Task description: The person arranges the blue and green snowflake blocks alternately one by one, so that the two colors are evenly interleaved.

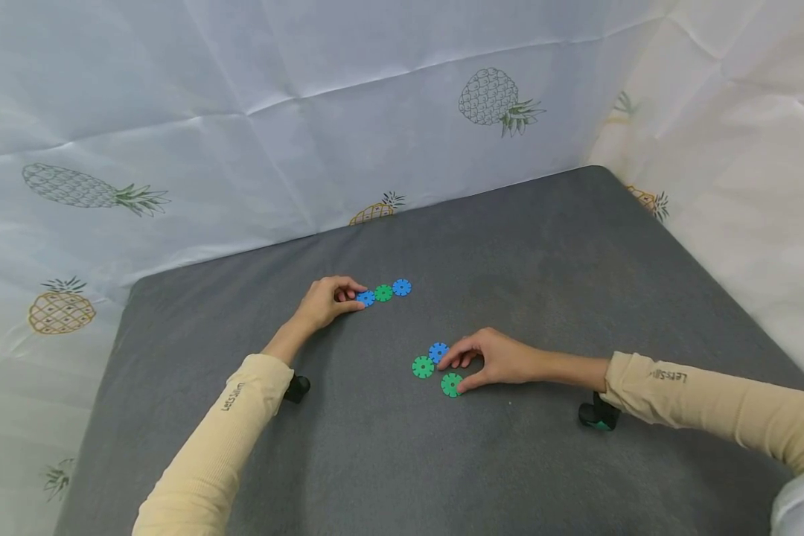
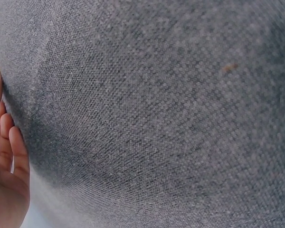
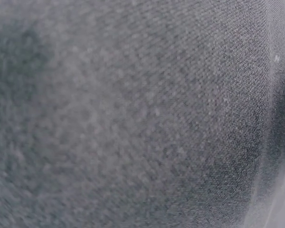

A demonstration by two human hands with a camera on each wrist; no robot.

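In the head view, three notched plastic discs form a short row: a blue disc [image 1: 365, 298], a green disc [image 1: 383, 292] and another blue disc [image 1: 402, 287]. My left hand [image 1: 321, 301] pinches the row's left blue disc between thumb and index finger. Nearer to me lie a third blue disc [image 1: 438, 352], a second green disc [image 1: 423, 367] and a third green disc [image 1: 452, 385]. Over this group, my right hand [image 1: 499, 357] has its index fingertip by the blue disc and its thumb at the nearest green disc's edge. The left wrist view shows part of the left hand [image 2: 9, 161].
A dark grey cloth-covered table [image 1: 375, 447] carries the discs. Behind it hangs a white curtain [image 1: 241, 171] with pineapple prints, and a similar curtain [image 1: 730, 164] hangs on the right. Black devices [image 1: 297, 388] sit under both wrists.
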